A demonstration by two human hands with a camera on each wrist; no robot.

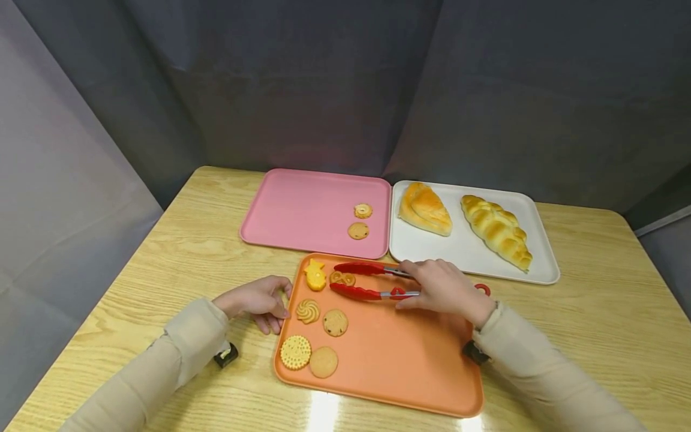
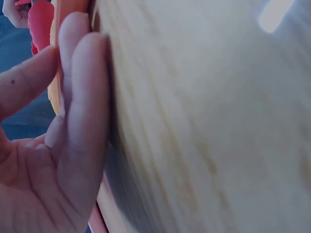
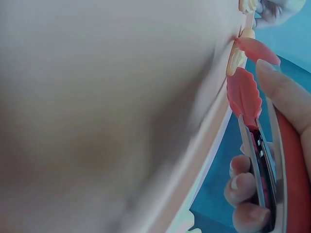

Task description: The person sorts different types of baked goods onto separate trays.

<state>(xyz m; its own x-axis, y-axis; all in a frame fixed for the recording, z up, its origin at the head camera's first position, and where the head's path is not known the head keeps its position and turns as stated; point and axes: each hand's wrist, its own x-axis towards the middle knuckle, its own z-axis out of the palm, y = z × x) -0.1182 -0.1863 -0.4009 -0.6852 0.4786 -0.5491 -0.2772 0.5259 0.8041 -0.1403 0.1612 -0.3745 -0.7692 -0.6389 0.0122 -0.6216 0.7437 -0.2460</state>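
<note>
My right hand (image 1: 445, 288) grips a pair of red-tipped tongs (image 1: 358, 293), fingers and thumb around the metal arms. The tong heads stand apart on either side of a pretzel-shaped cookie (image 1: 342, 278) on the orange tray (image 1: 399, 360). In the right wrist view, the red tips (image 3: 244, 92) flank that cookie (image 3: 235, 59). At the tray's left rim, my left hand (image 1: 260, 303) pinches the edge; the left wrist view shows the thumb on one side of the rim (image 2: 62, 63) and fingers on the other. Beside the pretzel cookie lies a yellow pineapple-shaped cookie (image 1: 315, 276).
The orange tray also bears a swirl cookie (image 1: 308, 311), a chocolate-chip cookie (image 1: 335, 323), a dotted cracker (image 1: 296, 352) and a plain round cookie (image 1: 323, 362). Behind, a pink tray (image 1: 302, 210) has two cookies; a white tray (image 1: 459, 252) carries a pastry (image 1: 426, 210) and braided bread (image 1: 496, 231).
</note>
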